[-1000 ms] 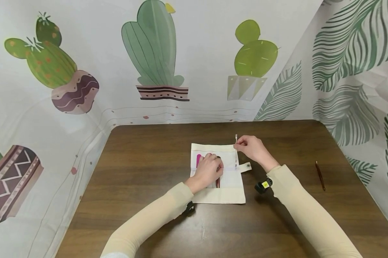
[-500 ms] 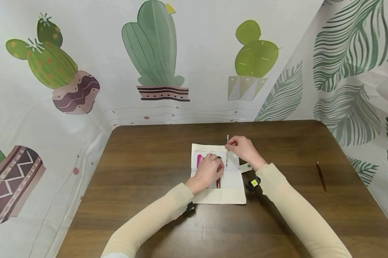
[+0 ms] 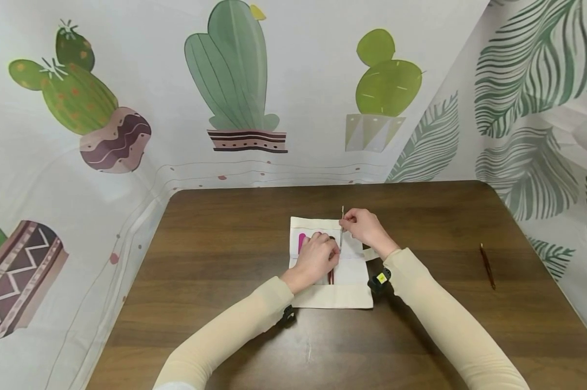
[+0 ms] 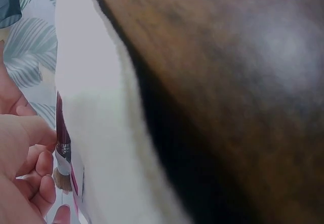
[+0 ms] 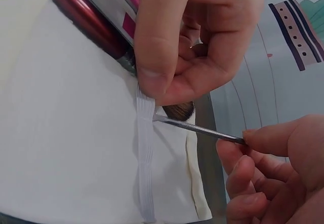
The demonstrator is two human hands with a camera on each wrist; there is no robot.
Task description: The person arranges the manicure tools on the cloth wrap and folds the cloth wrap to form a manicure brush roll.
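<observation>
A cream fabric roll case [image 3: 331, 297] lies unfolded on the table, with a white elastic band [image 5: 145, 168] across it. My left hand [image 3: 317, 255] pinches that band between thumb and index finger, as the right wrist view shows. Beside it, my right hand [image 3: 365, 226] pinches a thin silver metal tool [image 5: 202, 129] near one end. The tool's flat tip meets the band just next to my left fingertips. Under my left hand lies a makeup brush with a dark red handle [image 5: 91, 19], its brown bristles [image 5: 181, 111] partly hidden. A magenta item [image 3: 301, 242] shows at the left.
Farther right on the wooden table [image 3: 215, 238] lies a slim reddish-brown stick-like tool [image 3: 487, 265]. A strap [image 3: 370, 253] sticks out from the case's right edge, partly behind my right wrist. A printed cactus cloth [image 3: 313, 81] hangs beyond the table.
My right hand has moved left with the metal tool, from the case's right edge to beside my left hand, and dipped slightly. The left hand has stayed in place.
</observation>
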